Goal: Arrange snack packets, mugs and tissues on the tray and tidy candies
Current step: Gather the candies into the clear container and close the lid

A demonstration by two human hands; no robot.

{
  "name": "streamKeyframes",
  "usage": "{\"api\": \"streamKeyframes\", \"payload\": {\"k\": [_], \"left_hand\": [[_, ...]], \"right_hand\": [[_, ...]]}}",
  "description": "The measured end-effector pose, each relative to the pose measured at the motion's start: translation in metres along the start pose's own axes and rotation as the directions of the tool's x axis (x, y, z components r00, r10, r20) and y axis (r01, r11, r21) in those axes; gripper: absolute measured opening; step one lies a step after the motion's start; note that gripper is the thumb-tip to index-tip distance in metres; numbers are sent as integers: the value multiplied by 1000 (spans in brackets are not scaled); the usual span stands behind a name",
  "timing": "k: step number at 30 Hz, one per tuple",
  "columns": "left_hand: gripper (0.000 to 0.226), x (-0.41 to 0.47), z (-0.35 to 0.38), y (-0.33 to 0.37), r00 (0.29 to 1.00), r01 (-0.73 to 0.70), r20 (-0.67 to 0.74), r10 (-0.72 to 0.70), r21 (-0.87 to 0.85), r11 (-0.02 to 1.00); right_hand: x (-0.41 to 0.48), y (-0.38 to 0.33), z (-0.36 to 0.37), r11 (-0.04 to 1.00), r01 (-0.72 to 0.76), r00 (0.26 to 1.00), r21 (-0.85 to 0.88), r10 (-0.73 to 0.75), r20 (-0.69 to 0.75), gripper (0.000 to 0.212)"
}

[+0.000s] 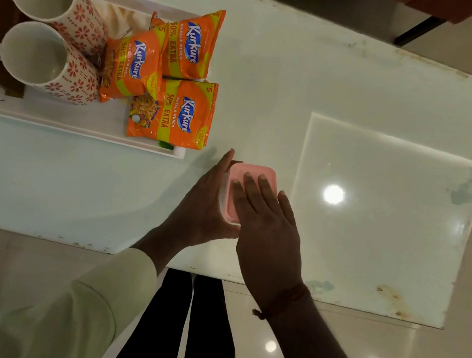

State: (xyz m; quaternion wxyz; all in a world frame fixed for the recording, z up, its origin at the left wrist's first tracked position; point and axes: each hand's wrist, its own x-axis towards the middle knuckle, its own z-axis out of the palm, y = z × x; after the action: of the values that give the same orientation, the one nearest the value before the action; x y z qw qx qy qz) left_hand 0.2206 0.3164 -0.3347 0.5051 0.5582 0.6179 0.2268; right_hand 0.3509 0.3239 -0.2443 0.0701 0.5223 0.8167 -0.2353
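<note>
Both hands are working at a small pink-lidded box (254, 181) near the table's near edge.

The right hand (267, 231) is lying flat on its lid, fingers together; the left hand (204, 201) is cupping its left side. Three snack packets (174, 110) and two mugs (43, 63) are sitting on the white tray (56, 122), far left.

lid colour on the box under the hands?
Pink lid, seen from the head view; both hands rest on it.

Open tabletop (358, 105) right of and beyond pink box (254, 178), blocked left by tray (55, 125) crowded with 3 snack packets (174, 110) and 2 mugs (43, 63), narrow gap between tray corner and box.
</note>
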Motion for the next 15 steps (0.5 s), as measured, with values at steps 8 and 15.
{"api": "streamKeyframes", "payload": {"k": [8,15], "left_hand": [[111,-1,-1,-5,1000,-26,-6,27,73,997],[131,-1,-14,-1,993,-15,117,-5,170,985]], "right_hand": [[-5,6,16,998,-3,1000,57,4,-21,60],[-5,21,26,997,47,989,67,-56,134,67]]}}
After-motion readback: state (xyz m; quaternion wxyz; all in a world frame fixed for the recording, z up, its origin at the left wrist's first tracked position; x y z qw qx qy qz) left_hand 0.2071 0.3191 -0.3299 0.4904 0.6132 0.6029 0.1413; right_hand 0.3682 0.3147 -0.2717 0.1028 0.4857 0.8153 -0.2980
